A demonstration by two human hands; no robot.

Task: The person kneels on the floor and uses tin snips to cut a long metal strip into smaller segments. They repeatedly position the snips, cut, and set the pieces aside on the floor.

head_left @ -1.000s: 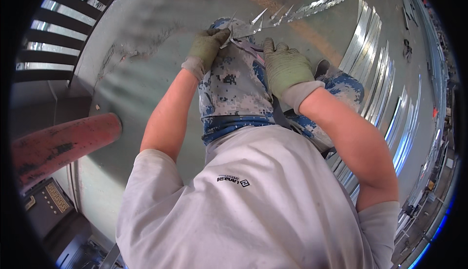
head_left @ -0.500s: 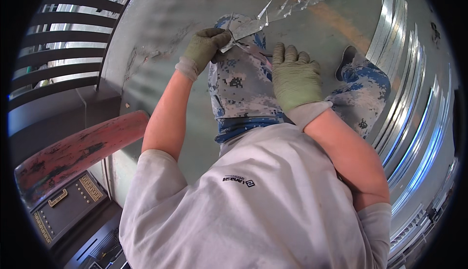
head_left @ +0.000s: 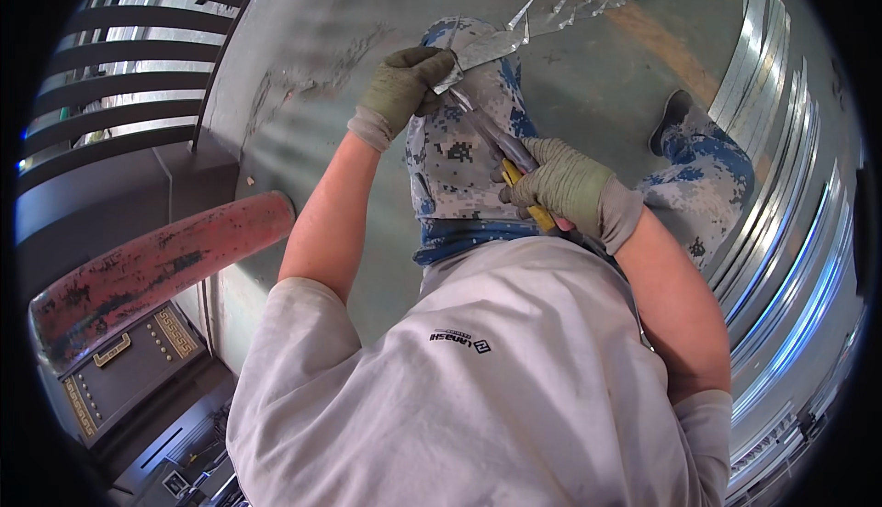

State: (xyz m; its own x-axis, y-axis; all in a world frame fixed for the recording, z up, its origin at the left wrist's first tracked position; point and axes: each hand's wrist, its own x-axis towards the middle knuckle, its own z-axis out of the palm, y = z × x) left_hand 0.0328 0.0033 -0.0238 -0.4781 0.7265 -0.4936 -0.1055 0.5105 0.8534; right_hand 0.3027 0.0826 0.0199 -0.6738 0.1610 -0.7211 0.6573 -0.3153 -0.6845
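My left hand (head_left: 400, 89), in a green glove, pinches the near end of a shiny spiked metal strip (head_left: 496, 45). The strip runs away to the upper right over the floor. My right hand (head_left: 570, 190), also gloved, grips the yellow handles of metal snips (head_left: 501, 144). The snips' blades point up toward the strip, just beside my left hand's fingers. Both hands work above my camouflage-trousered knee (head_left: 459, 153).
A worn red cylinder (head_left: 156, 268) lies at the left. Below it stands a dark box with gold trim (head_left: 119, 369). Dark slats (head_left: 101, 75) fill the upper left. Curved shiny metal bands (head_left: 781, 185) line the right side. The floor (head_left: 303, 48) is grey-green.
My right hand left the strip, rested spread on my thigh, and now grips the snips with their blades at the strip. My left hand kept its hold on the strip's end.
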